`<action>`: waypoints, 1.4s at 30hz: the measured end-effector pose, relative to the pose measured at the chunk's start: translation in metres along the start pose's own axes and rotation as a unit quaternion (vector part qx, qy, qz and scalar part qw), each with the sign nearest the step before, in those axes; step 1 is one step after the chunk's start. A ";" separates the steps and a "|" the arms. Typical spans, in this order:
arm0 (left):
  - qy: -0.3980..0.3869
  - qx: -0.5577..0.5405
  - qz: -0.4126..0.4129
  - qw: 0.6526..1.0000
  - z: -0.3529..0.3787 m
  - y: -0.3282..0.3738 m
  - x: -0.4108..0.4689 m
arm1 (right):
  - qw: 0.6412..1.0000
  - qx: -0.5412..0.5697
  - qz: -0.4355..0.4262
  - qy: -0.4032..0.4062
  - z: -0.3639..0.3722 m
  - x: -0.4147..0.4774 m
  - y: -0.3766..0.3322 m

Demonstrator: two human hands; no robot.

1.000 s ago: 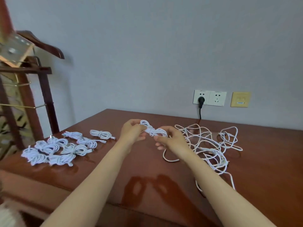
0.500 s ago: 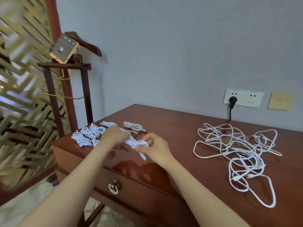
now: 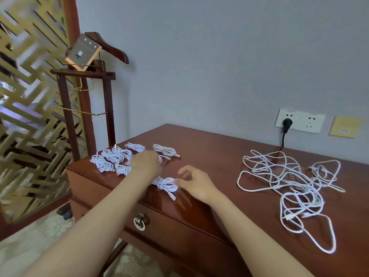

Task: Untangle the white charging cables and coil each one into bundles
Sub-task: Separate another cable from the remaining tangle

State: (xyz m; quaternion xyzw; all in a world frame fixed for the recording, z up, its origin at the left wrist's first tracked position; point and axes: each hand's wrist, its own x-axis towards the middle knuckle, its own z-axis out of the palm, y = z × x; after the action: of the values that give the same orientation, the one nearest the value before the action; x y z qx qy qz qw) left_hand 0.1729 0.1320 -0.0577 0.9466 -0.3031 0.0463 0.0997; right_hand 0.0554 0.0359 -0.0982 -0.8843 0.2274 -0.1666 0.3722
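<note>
1. Pale grey wall (image 3: 199,56) ran behind the whole scene.
2. Red-brown wooden desk (image 3: 219,152) had a glossy top and one drawer on the near face.
3. Gold lattice screen (image 3: 30,120) stood at far left, blurred.
4. Dark valet stand (image 3: 107,108) stood between the screen and the desk's left corner. A small box (image 3: 82,50) sat tilted on top of it.
5. Tangle of white cables (image 3: 279,176) lay loose on the right half of the desk, well apart from both hands. One long loop trailed toward the near edge.
6. Pile of coiled bundles (image 3: 111,158) sat at the desk's left end, the bundles touching and overlapping. No count was possible, since the left hand covered part of it.
7. Left hand (image 3: 146,162) hung knuckles-up over the near side of the pile, its fingers turned under and hidden. Could not tell whether it gripped anything.
8. Right hand (image 3: 194,181) was just beside it, palm down, with the fingers loosely bent and spread, clasping nothing. Its thumb tip was at the right end of the single bundle; touching or just off it was unclear.
9. Single bundle (image 3: 166,184) lay on the desk near the front edge, between the two hands. Its left end ran under the left hand, and one connector end pointed toward the front edge.
10. White double socket (image 3: 307,122) was on the wall above the desk's back edge, with a yellow plate (image 3: 344,126) beside it.
11. Black plug (image 3: 287,123) sat in the left outlet, its cord dropping behind the desk.
12. Metal ring pull (image 3: 139,222) was on the drawer front.
</note>
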 end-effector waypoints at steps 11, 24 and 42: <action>-0.019 -0.056 0.188 0.980 0.003 0.099 -0.035 | 0.984 -0.118 0.042 0.123 -0.092 -0.025 0.055; -0.223 -0.257 0.366 0.866 0.022 0.198 -0.089 | 0.976 -0.110 0.062 0.180 -0.166 -0.085 0.099; -0.280 -0.647 0.143 0.695 0.022 0.243 -0.055 | 0.974 0.105 0.013 0.200 -0.201 -0.100 0.123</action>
State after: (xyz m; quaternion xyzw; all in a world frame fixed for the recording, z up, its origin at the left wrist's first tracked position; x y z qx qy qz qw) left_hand -0.0134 -0.0353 -0.0480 0.5631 -0.4037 -0.4146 0.5900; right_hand -0.1565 -0.1047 -0.0668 -0.7861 0.2898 -0.3582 0.4120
